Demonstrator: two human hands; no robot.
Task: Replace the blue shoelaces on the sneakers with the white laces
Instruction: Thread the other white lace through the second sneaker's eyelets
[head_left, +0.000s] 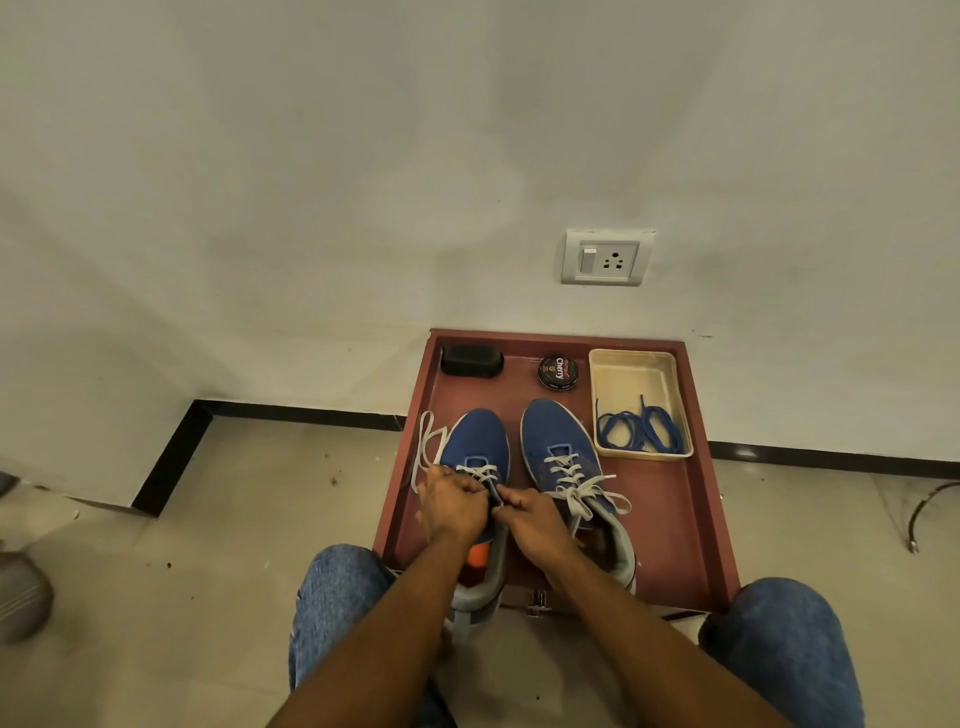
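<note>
Two blue sneakers stand side by side on a reddish-brown tray. The right sneaker carries a white lace tied in a bow. The left sneaker has a white lace crossing its upper eyelets, with a long loose end looping off its left side. My left hand grips the lace over the sneaker's tongue. My right hand pinches the lace just to the right, fingertips nearly touching the left hand. The blue laces lie coiled in a cream tray.
At the tray's far edge sit a black brush and a round shoe polish tin. A wall with a socket rises just behind. My knees in jeans flank the tray's near edge. Tiled floor spreads to both sides.
</note>
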